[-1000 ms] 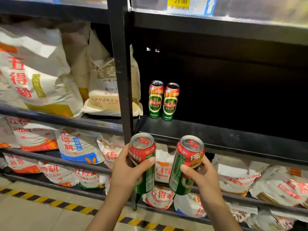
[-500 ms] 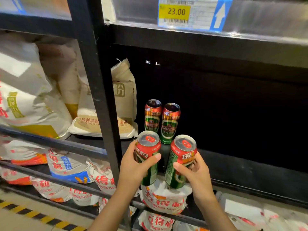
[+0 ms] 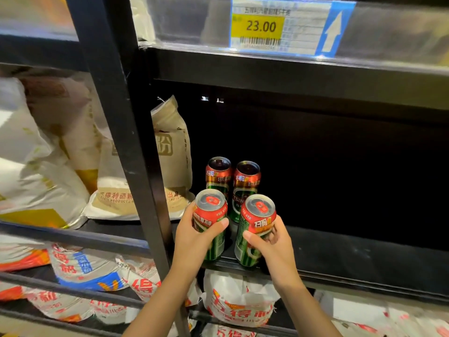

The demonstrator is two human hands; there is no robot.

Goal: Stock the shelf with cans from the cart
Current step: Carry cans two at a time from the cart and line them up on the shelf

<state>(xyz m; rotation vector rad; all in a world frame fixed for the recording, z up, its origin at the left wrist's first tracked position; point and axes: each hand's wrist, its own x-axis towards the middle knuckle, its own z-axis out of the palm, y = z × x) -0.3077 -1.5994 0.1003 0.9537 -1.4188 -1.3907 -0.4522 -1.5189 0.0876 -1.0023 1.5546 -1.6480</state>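
I hold two red-and-green beer cans upright at the front edge of the dark shelf [image 3: 352, 254]. My left hand [image 3: 194, 242] grips the left can [image 3: 211, 215] round its middle. My right hand [image 3: 274, 249] grips the right can [image 3: 257, 222] the same way. Both cans are just in front of two matching cans [image 3: 233, 178] that stand side by side deeper on the shelf. I cannot tell whether the held cans' bases touch the shelf. The cart is out of view.
A black upright post [image 3: 126, 142] rises just left of my left hand. Flour sacks [image 3: 136, 190] fill the bay to the left and the lower shelves [image 3: 238, 302]. A price tag [image 3: 279, 27] reading 23.00 hangs on the shelf above. The dark shelf runs on to the right.
Both hands have carried their cans up and forward, from below the shelf edge to the shelf front, close to the two standing cans. The view has moved in closer.
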